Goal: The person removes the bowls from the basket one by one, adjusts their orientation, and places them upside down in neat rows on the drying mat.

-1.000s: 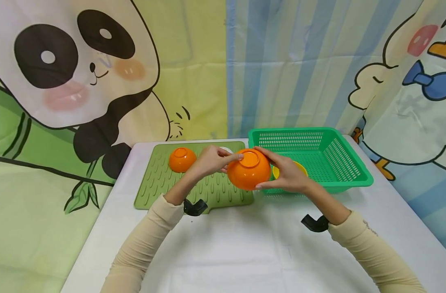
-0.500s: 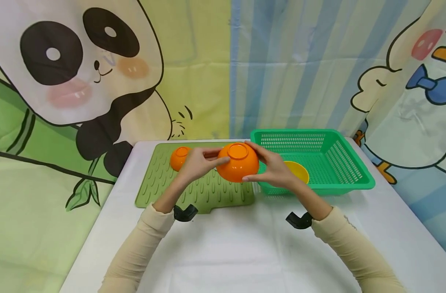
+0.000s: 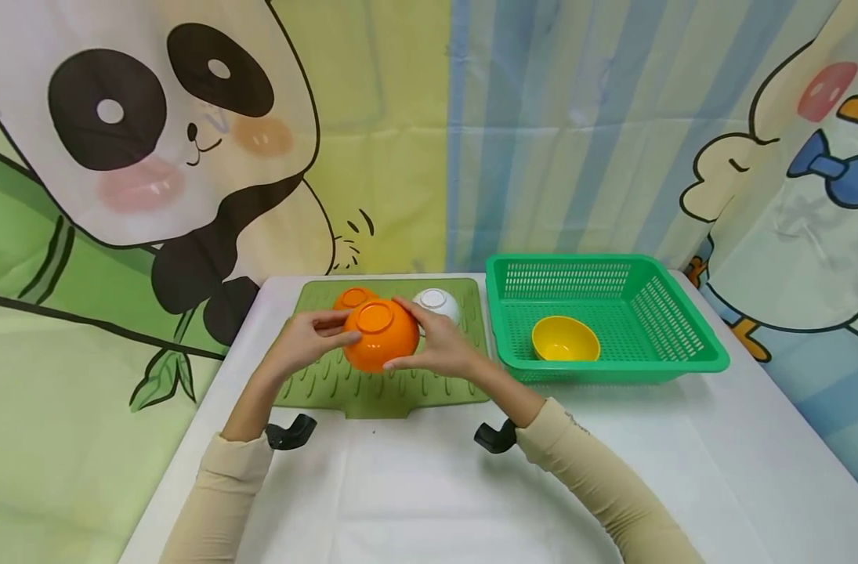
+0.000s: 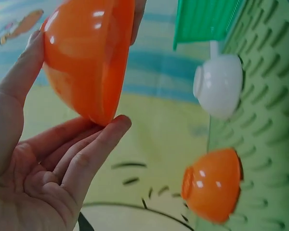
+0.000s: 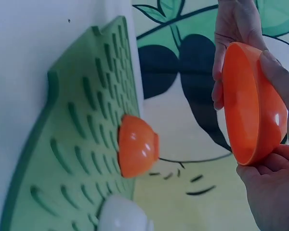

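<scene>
The head view looks forward and down from above the left hand [image 3: 305,343] and right hand [image 3: 440,345], farthest off, taking in the white cloth-covered table [image 3: 414,486], rectangular green perforated plastic basket [image 3: 612,366] and printed fabric backdrop [image 3: 513,141]. Close beside its hand, the left wrist view is turned sideways and faces the backdrop, the flat green ridged mat [image 4: 274,125] on its right; the right wrist view, equally near, is rolled oppositely, mat on its left, and both share the round glossy orange plastic bowl [image 5: 265,110].
</scene>
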Tool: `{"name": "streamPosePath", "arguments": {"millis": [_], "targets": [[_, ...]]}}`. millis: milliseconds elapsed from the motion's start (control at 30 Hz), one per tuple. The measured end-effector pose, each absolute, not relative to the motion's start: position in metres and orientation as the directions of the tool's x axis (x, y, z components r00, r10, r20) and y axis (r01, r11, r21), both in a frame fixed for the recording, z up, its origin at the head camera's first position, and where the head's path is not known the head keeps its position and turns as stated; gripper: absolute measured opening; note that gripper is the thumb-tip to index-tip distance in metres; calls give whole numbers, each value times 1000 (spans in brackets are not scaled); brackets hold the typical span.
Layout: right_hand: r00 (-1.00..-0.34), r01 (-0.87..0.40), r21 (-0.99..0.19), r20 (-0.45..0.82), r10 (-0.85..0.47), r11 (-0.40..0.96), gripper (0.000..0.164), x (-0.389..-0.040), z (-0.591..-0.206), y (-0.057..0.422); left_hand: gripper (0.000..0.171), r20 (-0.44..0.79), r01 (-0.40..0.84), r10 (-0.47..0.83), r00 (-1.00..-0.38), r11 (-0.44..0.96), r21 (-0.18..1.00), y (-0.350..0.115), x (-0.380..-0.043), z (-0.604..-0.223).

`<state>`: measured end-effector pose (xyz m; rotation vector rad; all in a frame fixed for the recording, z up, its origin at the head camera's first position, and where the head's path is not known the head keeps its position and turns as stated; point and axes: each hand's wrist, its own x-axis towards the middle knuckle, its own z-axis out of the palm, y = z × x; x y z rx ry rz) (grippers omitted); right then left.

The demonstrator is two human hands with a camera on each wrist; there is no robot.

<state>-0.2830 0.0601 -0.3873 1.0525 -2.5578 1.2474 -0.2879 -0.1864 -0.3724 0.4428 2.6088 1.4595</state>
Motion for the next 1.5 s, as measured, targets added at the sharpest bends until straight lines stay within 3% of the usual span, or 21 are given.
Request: {"name": "streamPosePath", "arguments": {"millis": [333,833,1500], "targets": [[-810,-530,-695,247,-531,485,99,-294,-438,-1,67,-64,164,348,-935,587,793,-244,-300,-413],[-856,-425,-699,105,-506,575,102,-311,-482,-32,64,-144,148,448,-882,554,819,-265,-325,-463],[-845,-443,-666,87,-528,600,101,-312,-489,-35,70,-180,158,408,-895,668,727,-262,-323,-461]]}}
